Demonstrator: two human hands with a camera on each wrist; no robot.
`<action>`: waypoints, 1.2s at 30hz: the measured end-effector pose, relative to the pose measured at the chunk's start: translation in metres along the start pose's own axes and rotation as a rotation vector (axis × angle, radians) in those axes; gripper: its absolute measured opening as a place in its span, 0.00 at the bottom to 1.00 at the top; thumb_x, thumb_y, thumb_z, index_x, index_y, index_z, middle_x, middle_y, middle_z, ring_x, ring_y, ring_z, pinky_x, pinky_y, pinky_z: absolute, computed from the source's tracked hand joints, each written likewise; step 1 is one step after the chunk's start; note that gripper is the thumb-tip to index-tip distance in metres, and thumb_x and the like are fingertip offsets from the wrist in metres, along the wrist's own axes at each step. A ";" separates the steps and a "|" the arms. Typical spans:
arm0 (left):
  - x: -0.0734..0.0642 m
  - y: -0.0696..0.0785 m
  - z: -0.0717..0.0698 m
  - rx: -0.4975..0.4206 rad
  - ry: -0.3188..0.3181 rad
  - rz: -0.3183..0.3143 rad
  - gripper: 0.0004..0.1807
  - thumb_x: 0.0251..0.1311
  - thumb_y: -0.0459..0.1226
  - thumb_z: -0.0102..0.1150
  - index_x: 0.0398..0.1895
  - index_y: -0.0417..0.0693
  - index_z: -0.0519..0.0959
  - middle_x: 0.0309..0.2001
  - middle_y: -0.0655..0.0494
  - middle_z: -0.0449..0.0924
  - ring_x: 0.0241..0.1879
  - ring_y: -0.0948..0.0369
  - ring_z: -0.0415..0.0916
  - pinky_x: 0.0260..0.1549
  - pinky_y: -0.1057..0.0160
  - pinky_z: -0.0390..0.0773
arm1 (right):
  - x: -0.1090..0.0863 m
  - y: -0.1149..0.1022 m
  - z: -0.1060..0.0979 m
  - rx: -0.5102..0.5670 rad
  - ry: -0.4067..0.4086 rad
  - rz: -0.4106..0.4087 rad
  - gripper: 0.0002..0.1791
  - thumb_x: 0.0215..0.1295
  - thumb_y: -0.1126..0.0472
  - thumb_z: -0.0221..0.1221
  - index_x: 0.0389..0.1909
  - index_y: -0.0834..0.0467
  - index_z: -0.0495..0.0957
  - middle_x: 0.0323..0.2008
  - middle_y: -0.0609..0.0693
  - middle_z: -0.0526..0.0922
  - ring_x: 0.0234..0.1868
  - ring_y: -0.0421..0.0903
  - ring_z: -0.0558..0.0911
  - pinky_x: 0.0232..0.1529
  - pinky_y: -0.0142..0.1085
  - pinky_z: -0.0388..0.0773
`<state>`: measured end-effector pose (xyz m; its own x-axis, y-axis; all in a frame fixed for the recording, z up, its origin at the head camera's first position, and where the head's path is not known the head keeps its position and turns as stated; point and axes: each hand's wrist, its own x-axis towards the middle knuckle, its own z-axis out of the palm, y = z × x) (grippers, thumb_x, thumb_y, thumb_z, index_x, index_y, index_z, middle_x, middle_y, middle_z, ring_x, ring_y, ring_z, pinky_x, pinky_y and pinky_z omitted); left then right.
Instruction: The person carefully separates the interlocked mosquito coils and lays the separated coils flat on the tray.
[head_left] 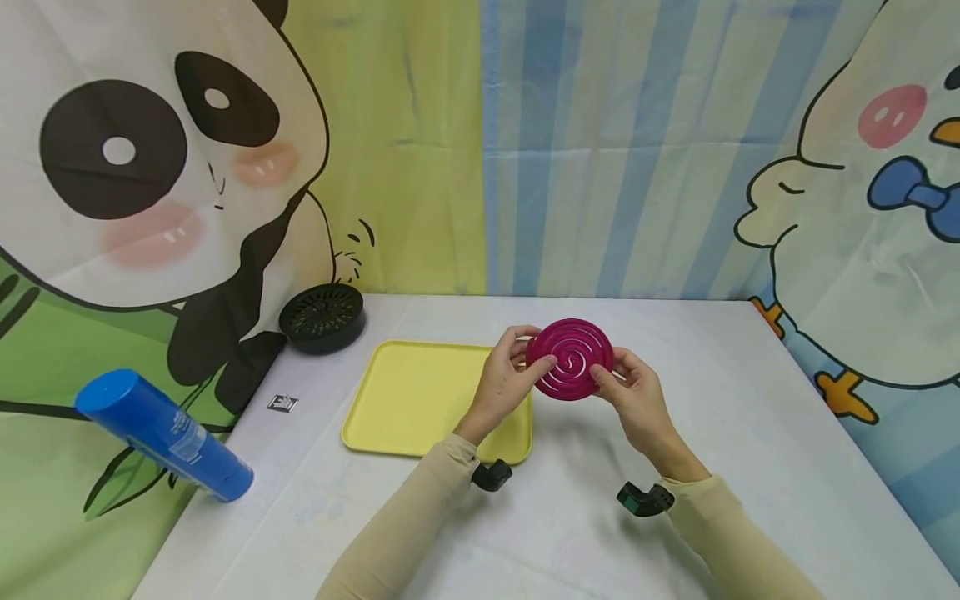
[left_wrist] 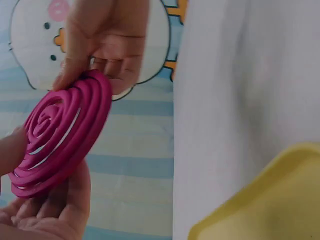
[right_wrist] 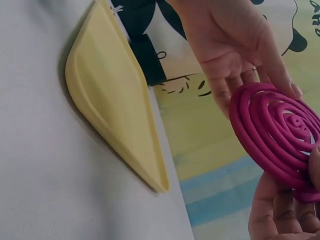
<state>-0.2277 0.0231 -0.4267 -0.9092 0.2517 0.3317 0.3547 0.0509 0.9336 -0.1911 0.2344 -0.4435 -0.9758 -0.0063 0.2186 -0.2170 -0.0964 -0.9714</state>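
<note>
A magenta spiral mosquito coil (head_left: 570, 358) is held up above the table between both hands, its flat face toward the head camera. My left hand (head_left: 504, 379) pinches its left edge, thumb on the front face and fingers behind. On the opposite edge, my right hand (head_left: 636, 396) grips it the same way. From the left wrist view, the coil (left_wrist: 75, 130) looks tilted, with narrow gaps between its rings. Fingers of both hands also show around the coil (right_wrist: 255, 130) in the right wrist view.
A yellow tray (head_left: 412, 400) lies under and left of the left hand. Farther left are a round black slotted holder (head_left: 322, 318), a small metal piece (head_left: 282, 403) and a blue spray can (head_left: 165, 433). Printed curtains (head_left: 600, 150) hang behind the white table (head_left: 765, 400).
</note>
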 end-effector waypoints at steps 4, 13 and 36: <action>0.000 0.002 -0.001 -0.063 -0.100 -0.076 0.21 0.64 0.38 0.68 0.58 0.45 0.76 0.46 0.44 0.86 0.42 0.58 0.86 0.41 0.60 0.88 | 0.000 0.002 0.000 -0.002 -0.017 -0.001 0.16 0.71 0.64 0.61 0.55 0.62 0.71 0.47 0.47 0.82 0.44 0.38 0.88 0.46 0.34 0.86; -0.001 0.003 -0.003 -0.020 -0.054 -0.067 0.15 0.62 0.35 0.70 0.50 0.45 0.80 0.40 0.46 0.87 0.35 0.62 0.86 0.36 0.63 0.88 | 0.000 -0.001 0.003 -0.118 -0.002 -0.042 0.20 0.68 0.65 0.64 0.56 0.70 0.72 0.42 0.45 0.86 0.40 0.38 0.88 0.42 0.34 0.87; -0.002 0.000 -0.012 -0.099 -0.055 -0.158 0.11 0.70 0.36 0.61 0.50 0.40 0.80 0.43 0.43 0.88 0.39 0.59 0.88 0.42 0.62 0.88 | 0.001 0.002 0.003 -0.163 0.108 -0.034 0.23 0.70 0.62 0.63 0.60 0.66 0.70 0.40 0.46 0.85 0.36 0.39 0.89 0.39 0.36 0.87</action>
<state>-0.2283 0.0111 -0.4264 -0.9377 0.3006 0.1742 0.1824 -0.0009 0.9832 -0.1922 0.2317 -0.4446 -0.9633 0.1018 0.2485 -0.2425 0.0677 -0.9678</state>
